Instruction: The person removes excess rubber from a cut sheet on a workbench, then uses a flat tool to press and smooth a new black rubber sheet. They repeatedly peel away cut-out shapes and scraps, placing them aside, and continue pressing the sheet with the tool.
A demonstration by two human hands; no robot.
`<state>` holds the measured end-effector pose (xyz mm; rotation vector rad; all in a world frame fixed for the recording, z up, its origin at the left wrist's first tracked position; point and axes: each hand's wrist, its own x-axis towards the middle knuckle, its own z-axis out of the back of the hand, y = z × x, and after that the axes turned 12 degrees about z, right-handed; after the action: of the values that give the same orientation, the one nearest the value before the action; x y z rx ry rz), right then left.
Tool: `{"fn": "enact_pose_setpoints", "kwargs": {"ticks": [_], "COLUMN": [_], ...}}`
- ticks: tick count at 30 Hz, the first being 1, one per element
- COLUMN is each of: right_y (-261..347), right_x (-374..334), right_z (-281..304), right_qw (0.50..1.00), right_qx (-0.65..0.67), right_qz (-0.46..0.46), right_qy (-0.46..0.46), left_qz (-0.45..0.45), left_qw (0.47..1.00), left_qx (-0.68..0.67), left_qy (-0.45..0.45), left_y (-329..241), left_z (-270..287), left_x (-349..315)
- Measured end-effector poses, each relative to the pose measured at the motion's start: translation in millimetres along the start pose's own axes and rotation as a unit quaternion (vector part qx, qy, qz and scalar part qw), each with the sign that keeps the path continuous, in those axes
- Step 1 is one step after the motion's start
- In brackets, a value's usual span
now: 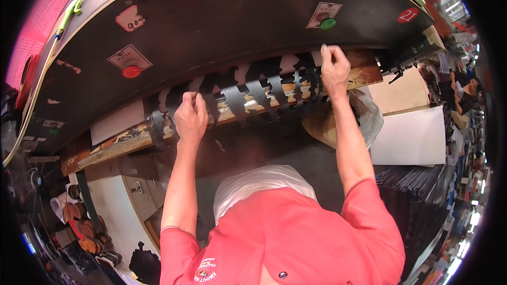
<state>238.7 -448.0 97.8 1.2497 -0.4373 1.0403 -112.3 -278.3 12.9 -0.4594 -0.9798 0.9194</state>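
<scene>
A black sheet riddled with cut-out holes stretches between my two hands, its dark strips hanging over the front edge of the work table. My left hand is closed in a pinch at the left part of this sheet. Farther right and a little higher, my right hand is also pinched, at the sheet's right end. The fingertips partly hide the gripped edges, and the strips are slightly blurred. Behind the sheet, its far side passes under the dark front panel of a machine.
The panel carries a red button and a green button. A wooden table edge runs below it. A clear plastic bag hangs by my right forearm, near a white board and stacked black sheets. A cabinet stands lower left.
</scene>
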Motion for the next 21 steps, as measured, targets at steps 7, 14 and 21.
{"fn": "enact_pose_setpoints", "kwargs": {"ticks": [7,14,21], "right_y": [-17,-20,-23], "right_x": [-76,-76,-81], "right_z": [-32,-27,-26], "right_qw": [0.980,0.974,0.977], "right_qx": [-0.114,-0.106,-0.070], "right_qz": [0.158,0.159,0.139], "right_qy": [0.046,0.118,0.144], "left_qz": [0.053,0.013,0.063], "left_qw": [0.996,0.999,0.998], "left_qx": [-0.046,0.045,0.004], "left_qy": [0.058,0.001,0.017], "left_y": [-3,-4,-8], "left_z": [10,1,-3], "left_x": [6,-8,-8]}}
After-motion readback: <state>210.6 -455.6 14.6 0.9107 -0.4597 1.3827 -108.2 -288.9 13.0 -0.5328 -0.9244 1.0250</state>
